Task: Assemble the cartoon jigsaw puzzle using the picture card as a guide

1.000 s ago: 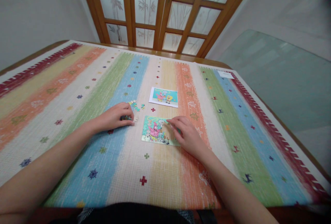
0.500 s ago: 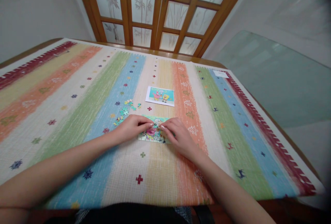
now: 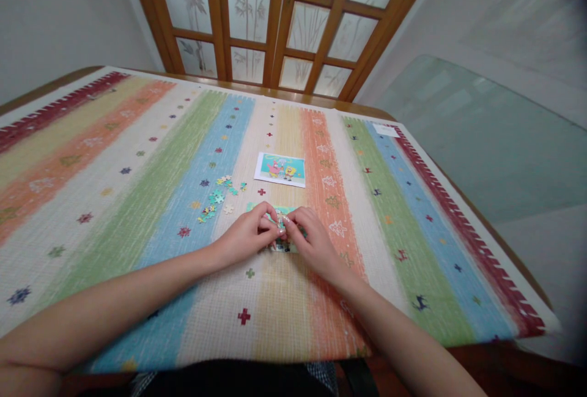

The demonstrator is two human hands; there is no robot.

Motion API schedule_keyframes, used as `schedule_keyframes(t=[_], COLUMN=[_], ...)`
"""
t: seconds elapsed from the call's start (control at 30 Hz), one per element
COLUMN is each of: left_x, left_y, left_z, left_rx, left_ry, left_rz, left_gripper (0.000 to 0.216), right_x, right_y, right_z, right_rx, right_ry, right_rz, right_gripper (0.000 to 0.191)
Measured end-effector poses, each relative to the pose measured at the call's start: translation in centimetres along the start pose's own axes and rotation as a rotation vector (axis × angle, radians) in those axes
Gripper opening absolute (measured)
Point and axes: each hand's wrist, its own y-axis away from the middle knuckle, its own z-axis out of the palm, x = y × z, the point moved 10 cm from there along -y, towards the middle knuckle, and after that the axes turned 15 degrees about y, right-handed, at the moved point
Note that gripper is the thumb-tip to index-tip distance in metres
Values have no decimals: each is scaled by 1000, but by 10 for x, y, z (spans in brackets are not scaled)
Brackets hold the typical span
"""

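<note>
In front of me on the tablecloth lies a small jigsaw puzzle (image 3: 285,246) with a teal cartoon picture, mostly covered by my hands. My left hand (image 3: 252,233) curls over its left side, thumb and index finger pinched together. From the right, my right hand (image 3: 312,235) comes in with its fingertips closed as well. Both sets of fingertips meet above the middle of the puzzle, and whatever sits between them is hidden. Loose jigsaw pieces (image 3: 216,197), teal, yellow and white, are scattered left of and beyond my left hand.
A printed reference picture (image 3: 280,169) of cartoon figures lies just beyond the puzzle. The striped tablecloth (image 3: 151,213) covers the table. A small white paper (image 3: 386,131) lies near the far right corner. Wooden doors with glass panes (image 3: 257,24) stand behind the table.
My left hand has shifted right and curled more, covering more of the puzzle's left side. My right hand stays nearly in place. The view has moved slightly.
</note>
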Motion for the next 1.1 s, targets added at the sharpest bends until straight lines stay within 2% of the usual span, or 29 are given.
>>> schedule_keyframes(t=[0.13,0.2,0.3,0.37,0.47,0.73,0.83,1.1], left_x=[0,5,21,29,27,7,6,6], left_y=[0,0,4,9,13,7,7,7], left_z=[1,-2,-7,-5,-2,-2,-3,-1], left_rx=[-17,-25,-9,-21,-53,-100,-97,-113], left_ry=[-45,-151,-520,-754,-919,-983,-1008,-1018], left_rz=[7,54,244,388,492,361,349,352], left_gripper=[21,20,13,11,14,28,34,31], right_x=[4,12,28,35,36,30,32,29], right_y=[-2,-3,-6,-9,-12,-16,-17,-20], right_z=[-3,-9,-16,-12,1,20,22,23], right_rx=[10,54,108,85,16,-50,-69,-73], right_ry=[-11,29,153,258,382,553,582,673], right_rz=[3,16,70,99,111,136,155,128], right_gripper=[27,27,25,24,25,24,25,23])
